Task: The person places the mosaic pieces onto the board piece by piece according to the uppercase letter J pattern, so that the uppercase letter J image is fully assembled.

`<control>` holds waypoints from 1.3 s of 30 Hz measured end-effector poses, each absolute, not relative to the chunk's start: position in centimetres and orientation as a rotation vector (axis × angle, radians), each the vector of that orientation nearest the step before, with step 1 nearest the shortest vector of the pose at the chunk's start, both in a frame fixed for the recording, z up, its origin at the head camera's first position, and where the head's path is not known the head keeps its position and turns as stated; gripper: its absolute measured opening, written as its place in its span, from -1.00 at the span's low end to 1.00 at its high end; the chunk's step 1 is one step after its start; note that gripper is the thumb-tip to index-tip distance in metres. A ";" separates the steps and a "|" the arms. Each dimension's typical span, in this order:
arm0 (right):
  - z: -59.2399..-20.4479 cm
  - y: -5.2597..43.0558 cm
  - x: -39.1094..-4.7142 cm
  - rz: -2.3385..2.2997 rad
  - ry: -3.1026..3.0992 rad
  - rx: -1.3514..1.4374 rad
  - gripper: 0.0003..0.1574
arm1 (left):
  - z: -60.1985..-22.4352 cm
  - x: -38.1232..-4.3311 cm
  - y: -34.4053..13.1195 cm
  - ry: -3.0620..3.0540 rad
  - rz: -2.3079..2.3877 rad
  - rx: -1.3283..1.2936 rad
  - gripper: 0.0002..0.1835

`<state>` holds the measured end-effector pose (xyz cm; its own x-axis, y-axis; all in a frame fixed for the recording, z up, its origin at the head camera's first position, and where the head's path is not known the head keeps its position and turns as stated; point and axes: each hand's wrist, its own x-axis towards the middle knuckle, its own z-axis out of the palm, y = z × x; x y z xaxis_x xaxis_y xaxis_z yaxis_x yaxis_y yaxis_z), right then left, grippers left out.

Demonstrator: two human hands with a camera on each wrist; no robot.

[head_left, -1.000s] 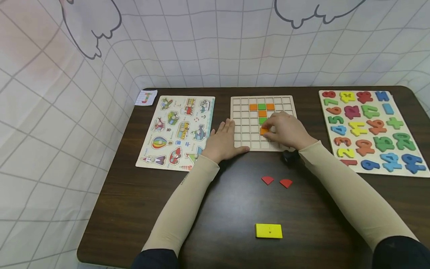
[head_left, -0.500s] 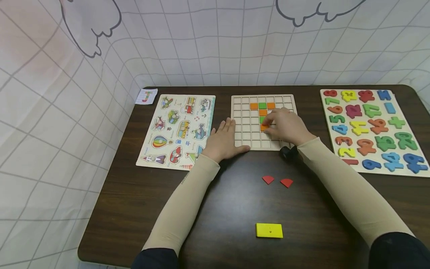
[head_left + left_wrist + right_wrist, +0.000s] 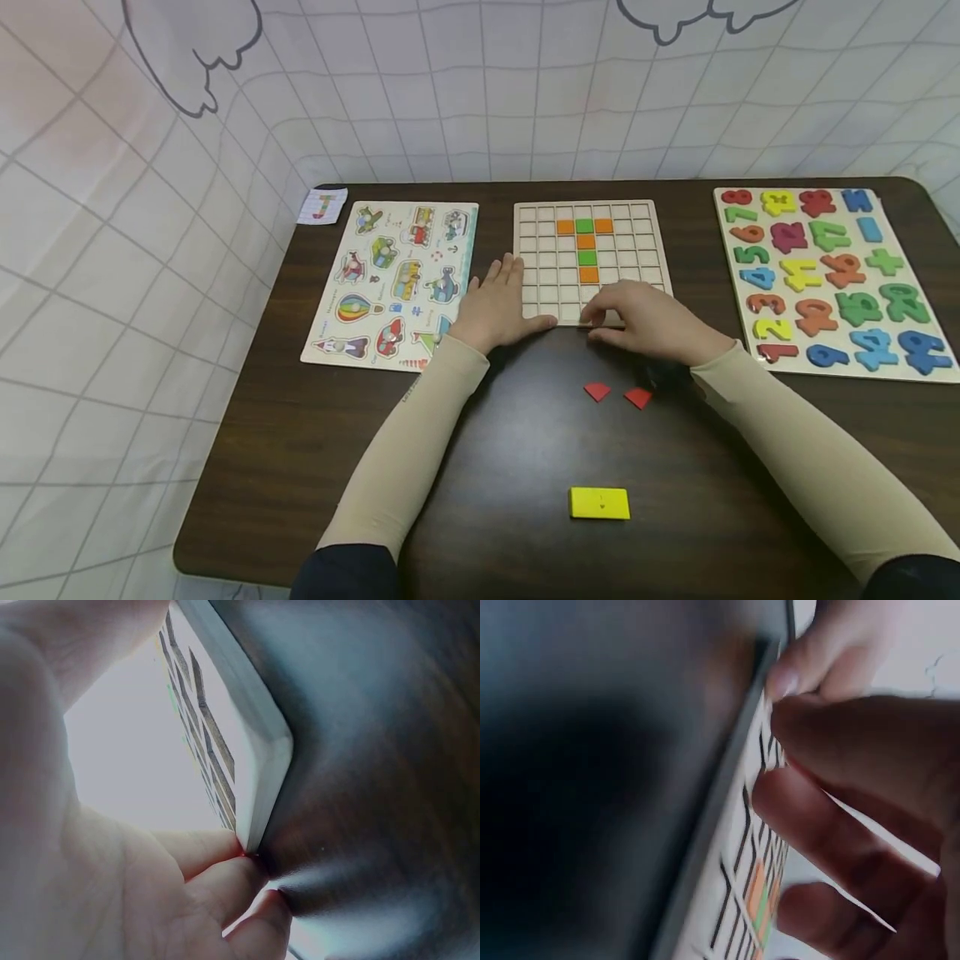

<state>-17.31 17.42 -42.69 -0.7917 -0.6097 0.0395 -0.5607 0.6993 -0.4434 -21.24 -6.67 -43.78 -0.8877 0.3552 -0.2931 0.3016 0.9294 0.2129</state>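
Note:
A pale wooden grid board (image 3: pixel 540 265) lies flat near the table's far side, with orange and green square tiles forming a T; the lowest is an orange tile (image 3: pixel 588 274). My left hand (image 3: pixel 491 310) rests along its left edge, fingers straight and thumb at the near corner. In the left wrist view, those fingers touch the board's side (image 3: pixel 262 750). My right hand (image 3: pixel 651 321) is over the near edge, its fingers loosely bent. The right wrist view shows nothing between the fingertips (image 3: pixel 780 795). Two red wedge pieces (image 3: pixel 597 391) lie on the table closer to me.
A picture puzzle board (image 3: pixel 337 292) lies to the left and a number puzzle board (image 3: pixel 757 283) to the right. A small patterned card (image 3: pixel 322 206) is at the far left corner. Closest to me is a yellow block (image 3: pixel 599 503) on the dark table (image 3: pixel 495 467).
My right hand has let go of the lowest orange tile, which now sits in its square, and moved toward the board's near edge. The left hand has stayed in place.

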 end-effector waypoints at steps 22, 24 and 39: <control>-43.7 15.8 -11.9 -0.630 2.685 -0.908 -0.78 | -43.9 -21.2 -6.8 2.735 0.243 0.477 0.23; -43.5 16.0 -11.9 -0.654 2.667 -0.876 -0.75 | -43.8 -21.2 -6.8 2.736 0.246 0.482 0.23; -43.8 16.3 -12.2 -0.549 2.825 -1.146 -0.76 | -43.5 -21.1 -6.7 2.756 0.231 0.508 0.23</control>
